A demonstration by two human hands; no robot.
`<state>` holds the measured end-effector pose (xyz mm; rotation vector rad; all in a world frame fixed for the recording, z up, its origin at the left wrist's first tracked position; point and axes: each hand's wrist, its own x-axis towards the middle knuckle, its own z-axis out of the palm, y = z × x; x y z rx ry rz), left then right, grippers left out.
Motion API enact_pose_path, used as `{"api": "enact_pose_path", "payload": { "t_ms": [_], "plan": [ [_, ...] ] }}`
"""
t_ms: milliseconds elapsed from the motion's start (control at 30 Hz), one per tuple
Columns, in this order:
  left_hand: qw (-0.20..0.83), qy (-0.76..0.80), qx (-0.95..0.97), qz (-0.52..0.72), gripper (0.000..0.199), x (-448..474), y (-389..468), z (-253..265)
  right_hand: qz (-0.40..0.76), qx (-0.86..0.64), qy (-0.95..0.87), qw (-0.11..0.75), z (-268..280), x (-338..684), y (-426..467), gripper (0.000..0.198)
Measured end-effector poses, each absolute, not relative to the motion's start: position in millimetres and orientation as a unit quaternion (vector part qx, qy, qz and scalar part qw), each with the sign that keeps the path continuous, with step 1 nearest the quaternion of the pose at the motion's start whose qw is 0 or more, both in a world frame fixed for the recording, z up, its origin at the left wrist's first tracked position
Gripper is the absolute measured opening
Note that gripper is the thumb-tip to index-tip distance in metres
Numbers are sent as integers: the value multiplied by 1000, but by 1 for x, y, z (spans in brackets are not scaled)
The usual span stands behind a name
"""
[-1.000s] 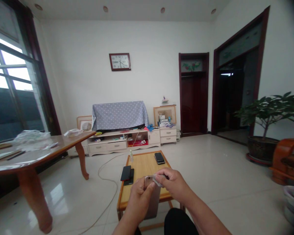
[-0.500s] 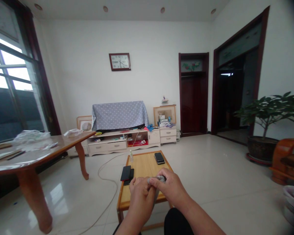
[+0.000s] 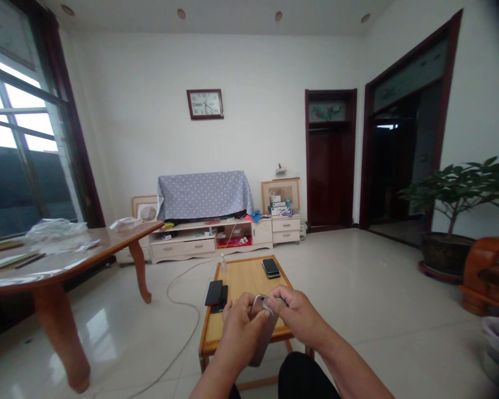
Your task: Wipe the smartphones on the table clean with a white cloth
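Observation:
My left hand (image 3: 240, 331) is closed around a silvery smartphone (image 3: 266, 337), held upright above the near end of a small wooden table (image 3: 249, 277). The phone's back, with its camera at the top corner, faces me. My right hand (image 3: 300, 311) is at the phone's upper edge, pinching a greyish cloth (image 3: 271, 303) against it. Most of the cloth is hidden by the fingers. On the small table, dark phones (image 3: 214, 292) lie by the left edge, and another phone (image 3: 270, 267) lies at the far right. A small clear bottle (image 3: 223, 264) stands at the far left corner.
To the left is a larger table (image 3: 120, 239) with plastic bags (image 3: 56, 233) on it. A cable (image 3: 195, 310) runs across the floor. The low cabinet (image 3: 183, 250) stands by the far wall. A potted plant (image 3: 449, 249) and a wooden chair (image 3: 488, 271) are at the right.
The phone has tilted in my left hand, so more of its back and camera shows. My right hand and the cloth remain at its top edge, with the fingers shifted slightly.

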<state>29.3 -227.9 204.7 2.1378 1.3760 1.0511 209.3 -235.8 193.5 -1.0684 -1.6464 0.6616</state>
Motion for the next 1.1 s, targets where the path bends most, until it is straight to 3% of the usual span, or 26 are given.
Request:
{"api": "enact_pose_path", "payload": {
  "t_ms": [200,433,567,800,1100],
  "plan": [
    [256,487,743,382,31,19,-222,213,359,-435,-567,601,184,228,-228,37],
    [402,386,735,386,46,14,-212,195,446,-385,-427,686,183,235,-226,42],
    [301,411,758,407,40,19,-218,197,428,-394,-401,707,182,229,-224,45],
    [88,455,781,419,19,25,-225,195,295,-472,-351,753,187,232,-222,47],
    [-42,424,800,423,19,36,-234,197,348,-467,-375,721,195,226,-226,47]
  ]
}}
